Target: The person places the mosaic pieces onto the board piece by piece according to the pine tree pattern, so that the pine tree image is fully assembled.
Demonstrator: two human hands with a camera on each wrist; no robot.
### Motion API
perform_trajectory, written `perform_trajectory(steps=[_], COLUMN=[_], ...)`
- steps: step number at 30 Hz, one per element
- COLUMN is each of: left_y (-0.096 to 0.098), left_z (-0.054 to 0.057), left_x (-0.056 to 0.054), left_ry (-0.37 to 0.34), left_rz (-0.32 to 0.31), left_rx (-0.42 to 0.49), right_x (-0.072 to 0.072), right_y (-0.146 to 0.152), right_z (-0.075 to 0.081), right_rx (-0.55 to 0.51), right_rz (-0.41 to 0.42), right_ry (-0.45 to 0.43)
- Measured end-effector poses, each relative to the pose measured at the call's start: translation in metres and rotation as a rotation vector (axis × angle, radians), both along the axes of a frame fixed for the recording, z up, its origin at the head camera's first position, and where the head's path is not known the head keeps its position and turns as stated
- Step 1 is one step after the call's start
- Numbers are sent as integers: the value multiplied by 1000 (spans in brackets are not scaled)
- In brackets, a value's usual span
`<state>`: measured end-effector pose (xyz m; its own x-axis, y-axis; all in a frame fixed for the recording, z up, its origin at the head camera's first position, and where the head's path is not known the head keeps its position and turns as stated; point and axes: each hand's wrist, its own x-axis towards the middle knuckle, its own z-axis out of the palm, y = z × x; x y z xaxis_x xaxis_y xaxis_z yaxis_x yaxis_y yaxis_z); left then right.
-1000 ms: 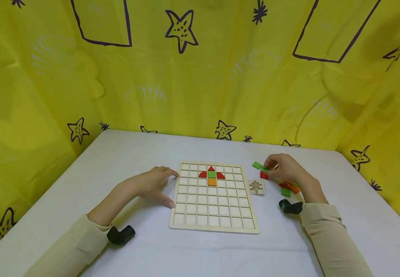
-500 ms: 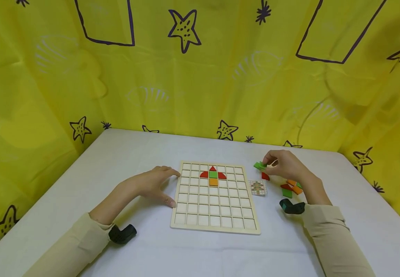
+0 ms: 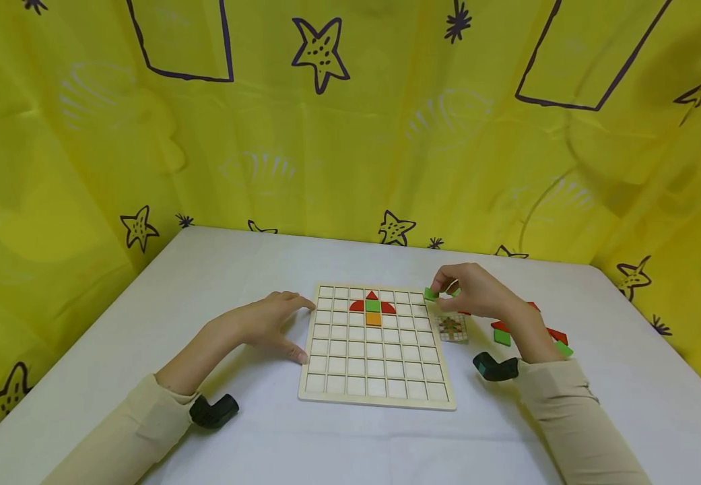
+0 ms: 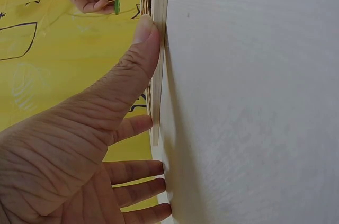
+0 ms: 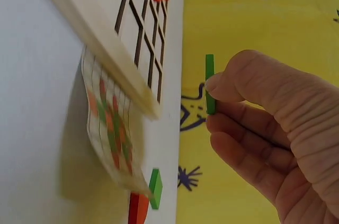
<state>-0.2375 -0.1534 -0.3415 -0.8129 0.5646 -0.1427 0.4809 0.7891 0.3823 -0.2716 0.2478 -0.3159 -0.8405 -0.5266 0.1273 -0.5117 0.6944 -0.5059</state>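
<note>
A wooden grid board (image 3: 374, 351) lies mid-table, with red, green and orange tiles set in its upper cells. My left hand (image 3: 265, 323) rests at the board's left edge, fingers spread; in the left wrist view its thumb (image 4: 139, 54) touches the wooden rim. Over the board's far right corner, my right hand (image 3: 468, 289) pinches a green tile (image 5: 210, 83) between thumb and fingers. The right wrist view shows the tile held clear of the table, edge-on. Below that hand, a pattern card (image 3: 452, 328) printed with a tree-like figure sits against the board's right side.
Several loose red and green tiles lie right of the card, partly hidden by the right forearm; one is a green tile (image 3: 502, 337). Another green tile (image 5: 155, 188) and a red tile (image 5: 137, 208) lie beyond the card. A yellow curtain (image 3: 350, 168) hangs behind the table.
My right hand has picked up a green tile from the small group by the card and carried it left to the board's corner. The left hand stays in place.
</note>
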Motion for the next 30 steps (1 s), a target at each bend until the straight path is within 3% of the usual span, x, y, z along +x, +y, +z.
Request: perform_trajectory(steps=[9, 21, 30], left_y=[1, 2, 2], left_z=[1, 3, 2], left_x=[2, 3, 2], left_ry=[-17, -18, -5], left_rz=[11, 9, -2], left_rx=[-3, -11, -4], right_x=[8, 13, 14], right_y=[-31, -55, -63], right_z=[1, -7, -14], right_rx=[24, 56, 112], right_rz=[95, 162, 156], right_ry=[11, -19, -15])
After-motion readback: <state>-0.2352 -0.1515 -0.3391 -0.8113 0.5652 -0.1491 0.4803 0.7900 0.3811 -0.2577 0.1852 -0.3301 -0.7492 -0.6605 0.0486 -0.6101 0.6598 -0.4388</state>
